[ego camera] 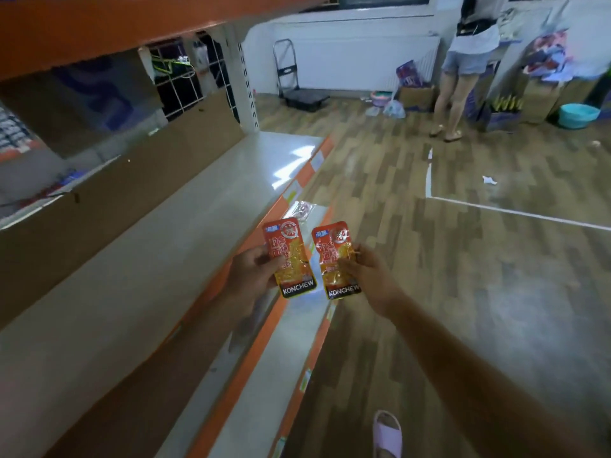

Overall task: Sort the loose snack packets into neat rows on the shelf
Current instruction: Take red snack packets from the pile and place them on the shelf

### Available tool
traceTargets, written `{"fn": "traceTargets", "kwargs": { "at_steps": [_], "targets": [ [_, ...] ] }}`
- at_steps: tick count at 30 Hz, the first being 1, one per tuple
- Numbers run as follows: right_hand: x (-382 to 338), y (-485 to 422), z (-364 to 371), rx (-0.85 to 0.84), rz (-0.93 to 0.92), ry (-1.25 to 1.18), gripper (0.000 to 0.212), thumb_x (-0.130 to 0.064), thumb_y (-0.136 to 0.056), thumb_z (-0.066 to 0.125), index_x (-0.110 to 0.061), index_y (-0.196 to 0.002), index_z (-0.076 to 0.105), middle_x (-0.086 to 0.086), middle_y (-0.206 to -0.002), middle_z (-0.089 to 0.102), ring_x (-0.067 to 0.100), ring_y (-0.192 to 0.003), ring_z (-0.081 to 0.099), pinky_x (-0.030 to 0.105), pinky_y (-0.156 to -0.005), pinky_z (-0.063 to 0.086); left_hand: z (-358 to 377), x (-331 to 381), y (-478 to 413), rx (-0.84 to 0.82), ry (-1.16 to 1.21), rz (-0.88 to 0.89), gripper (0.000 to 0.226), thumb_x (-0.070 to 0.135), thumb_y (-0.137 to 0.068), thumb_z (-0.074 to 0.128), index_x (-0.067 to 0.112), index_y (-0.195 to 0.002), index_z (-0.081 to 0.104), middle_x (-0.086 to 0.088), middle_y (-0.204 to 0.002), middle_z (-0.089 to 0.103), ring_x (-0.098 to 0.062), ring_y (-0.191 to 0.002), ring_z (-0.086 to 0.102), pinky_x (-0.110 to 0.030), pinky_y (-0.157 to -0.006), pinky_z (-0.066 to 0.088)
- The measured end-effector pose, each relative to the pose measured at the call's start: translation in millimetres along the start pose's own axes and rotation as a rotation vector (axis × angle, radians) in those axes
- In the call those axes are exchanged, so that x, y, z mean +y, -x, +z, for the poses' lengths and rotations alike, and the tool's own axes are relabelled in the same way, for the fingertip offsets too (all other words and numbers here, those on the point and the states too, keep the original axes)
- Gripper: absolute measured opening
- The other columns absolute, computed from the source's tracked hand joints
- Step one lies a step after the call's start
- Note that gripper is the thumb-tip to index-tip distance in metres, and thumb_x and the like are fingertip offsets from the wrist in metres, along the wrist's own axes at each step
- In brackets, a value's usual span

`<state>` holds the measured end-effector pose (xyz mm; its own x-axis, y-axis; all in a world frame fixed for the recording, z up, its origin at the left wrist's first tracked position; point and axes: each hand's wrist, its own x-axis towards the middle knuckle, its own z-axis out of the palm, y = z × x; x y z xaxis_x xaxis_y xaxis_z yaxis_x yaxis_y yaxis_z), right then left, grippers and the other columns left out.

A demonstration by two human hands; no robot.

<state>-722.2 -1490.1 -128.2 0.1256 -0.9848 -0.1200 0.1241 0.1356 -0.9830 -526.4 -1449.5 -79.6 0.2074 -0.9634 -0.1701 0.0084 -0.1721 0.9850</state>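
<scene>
Left hand [254, 267] is gripping left packet [291, 256] by its left edge, thumb lying over the front and fingers curled behind. Right hand [367, 272] is gripping right packet [335, 259] by its right edge, fingers curled onto the front, clamped on it. Both packets are orange with yellow contents showing and a black KONCHEW band at the bottom. They are being held side by side in the air, fronts to the camera and tops tilting slightly left, with a narrow gap between them, not touching. Left packet is hanging over the orange front edge of the shelf [198, 226], and right packet is just off that edge, over the lower shelf [284, 345]. Neither packet is resting on a shelf. The shelf top is showing pale and glossy, with a cardboard [115, 206] strip standing along its back. A clear packet [302, 209] is lying just beyond the held ones, by the orange edge; can't tell which level it is sitting on. A foot in a pink slipper [386, 431] is standing on the wood floor [496, 292] at bottom. Far back, a person [463, 67] is standing facing away, near boxes and a teal basin [578, 115]. A folding trolley [297, 84] is sitting against the white wall.
</scene>
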Motion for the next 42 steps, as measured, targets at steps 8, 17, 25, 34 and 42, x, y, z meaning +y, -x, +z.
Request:
{"fn": "traceTargets", "kwargs": {
  "at_steps": [8,17,25,34,42],
  "targets": [
    [-60.6,-156.9,-47.7,-0.166,0.034,0.087,0.019,0.003,-0.091,0.054,-0.015,-0.096,0.054,0.009,-0.094,0.066,0.021,-0.078,0.066,0.032,-0.068,0.053,67.7,46.1,-126.1,0.176,-0.059,0.032,0.015,0.002,-0.085,0.066,0.007,-0.100,0.065,-0.011,-0.090,0.070,-0.018,-0.073,0.068,-0.031,-0.072,0.057],
    [-86.7,-291.6,-51.2,-0.265,0.012,0.122,0.019,0.002,-0.089,0.056,-0.009,-0.104,0.055,0.017,-0.101,0.065,0.027,-0.085,0.066,0.043,-0.079,0.056,91.3,62.7,-239.0,0.302,-0.087,0.002,0.019,0.007,-0.083,0.070,0.012,-0.101,0.064,-0.013,-0.103,0.071,-0.027,-0.090,0.070,-0.043,-0.085,0.056],
    [-110.8,-405.6,-28.8,-0.409,-0.001,0.039,0.032,-0.003,-0.081,0.070,-0.002,-0.108,0.054,0.017,-0.102,0.064,0.023,-0.082,0.067,0.029,-0.065,0.056,85.8,83.2,-345.1,0.361,-0.039,0.028,0.025,-0.004,-0.086,0.063,0.001,-0.109,0.057,-0.011,-0.092,0.068,-0.019,-0.078,0.067,-0.020,-0.064,0.058],
    [-110.8,-493.8,19.6,-0.495,0.074,0.136,0.042,0.002,-0.086,0.062,-0.002,-0.124,0.045,0.015,-0.108,0.062,0.025,-0.093,0.067,0.034,-0.073,0.060,53.4,74.2,-414.4,0.515,-0.045,-0.055,0.035,-0.011,-0.083,0.062,0.002,-0.115,0.054,-0.010,-0.094,0.066,-0.024,-0.089,0.064,-0.034,-0.079,0.055],
    [-106.4,-559.9,58.9,-0.626,0.148,0.209,0.042,0.006,-0.084,0.061,-0.009,-0.120,0.046,0.010,-0.100,0.063,0.024,-0.085,0.066,0.040,-0.074,0.058,42.6,67.9,-461.1,0.685,-0.172,-0.121,0.032,0.003,-0.078,0.075,0.014,-0.105,0.062,-0.009,-0.101,0.068,-0.023,-0.094,0.064,-0.038,-0.092,0.050]
  ]
}}
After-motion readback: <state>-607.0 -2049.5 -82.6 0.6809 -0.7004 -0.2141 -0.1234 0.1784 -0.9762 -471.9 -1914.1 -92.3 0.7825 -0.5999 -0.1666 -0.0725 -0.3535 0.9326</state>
